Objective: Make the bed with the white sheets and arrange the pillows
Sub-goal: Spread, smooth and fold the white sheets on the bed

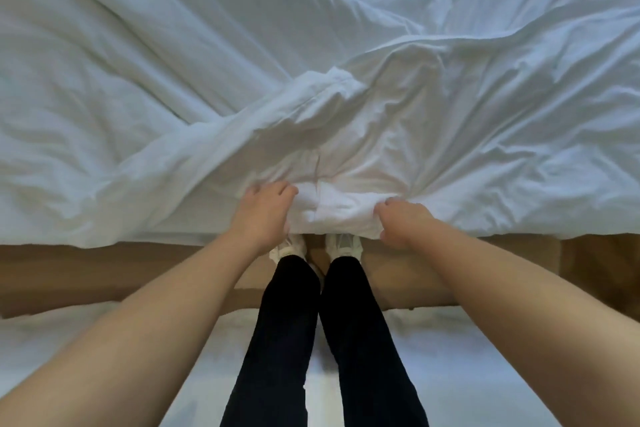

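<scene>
Gripping the near hem of the rumpled white cotton sheet (311, 62), the left hand (265, 215) and right hand (403, 224) are both closed on a bunched fold at the near edge of the bed (104, 236). The hem runs left to right between them, with the sheet spreading away across the bed. Both hands sit equally near. No pillows show.

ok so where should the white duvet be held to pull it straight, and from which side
Grip the white duvet along its near edge, where it hangs over the bed's side, coming from the standing side. The left hand and right hand already clutch that edge close together. The cloth bunches into a ridge between them, so spreading the hands wider along the edge would likely flatten it better.
</scene>
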